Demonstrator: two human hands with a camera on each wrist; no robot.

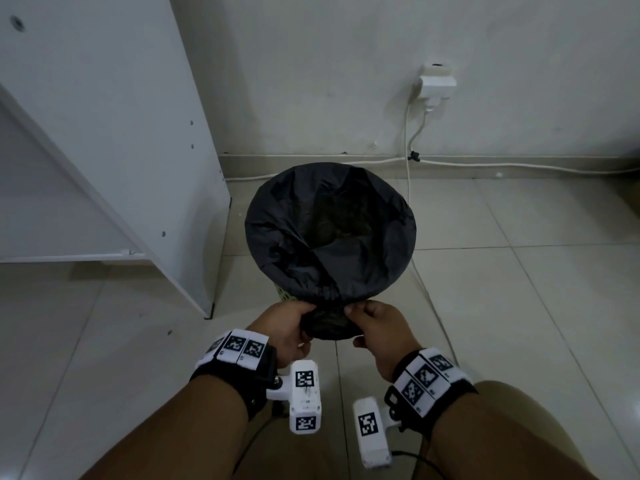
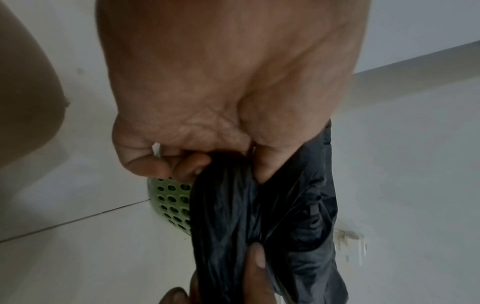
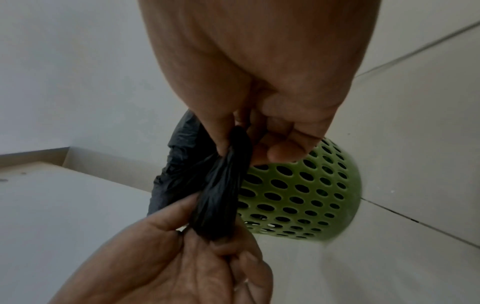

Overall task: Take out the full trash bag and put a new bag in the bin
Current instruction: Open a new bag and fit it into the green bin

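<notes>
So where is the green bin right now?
In the head view the green bin stands on the tiled floor near the wall, just right of the white shelf, almost hidden under the black bag that the left hand and right hand pinch.

You are looking down at a floor of large pale glossy square tiles (image 1: 485, 306) with thin dark grout lines, running back to a low skirting at the foot of the wall. Standing directly on it is a round green plastic bin with a perforated wall (image 3: 306, 195), upright, its mouth covered by a black plastic bag (image 1: 329, 230). Just to the bin's left, a white laminate cabinet panel (image 1: 145, 161) rests its bottom edge on the tiles. To the bin's right, a thin white cable (image 1: 433, 299) trails across the floor, and another white cable (image 1: 519, 166) lies along the skirting.
</notes>
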